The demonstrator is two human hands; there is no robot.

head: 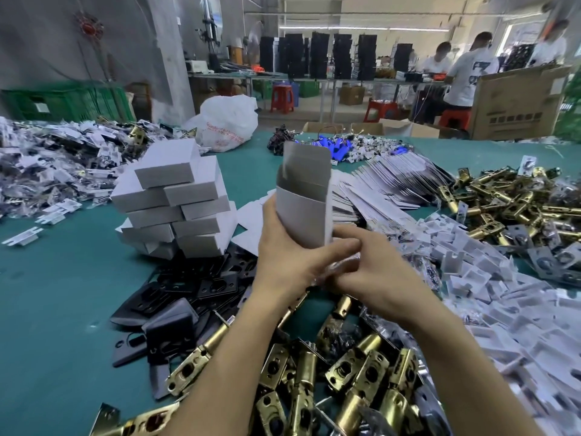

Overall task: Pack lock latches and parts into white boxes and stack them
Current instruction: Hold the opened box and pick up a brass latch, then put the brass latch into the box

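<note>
Right now your left hand grips a white box upright above the green tabletop. Its fingers are wrapped round the lower half from the left, and the thumb lies across the front. The box's top end is open, with the tuck flap standing straight up.

Your right hand sits at the box's bottom end, its fingers curled in toward it. That spot is blurred, so it cannot be told whether they pinch the box, a bottom flap or the scrap of clear plastic glinting beneath them.

Just left of the box stands a leaning stack of closed white boxes, laid crosswise in layers. Black strike plates spread from the foot of that stack toward you. Below your forearms lies a heap of brass latches, and a second latch pile sits well off to your right.

Flat box blanks fan out behind the held box, and white card inserts cover the tabletop near your right arm. At the far left is a mound of bagged parts. A white plastic sack stands at the tabletop's far edge. Beyond it, people in white shirts work at another bench.
</note>
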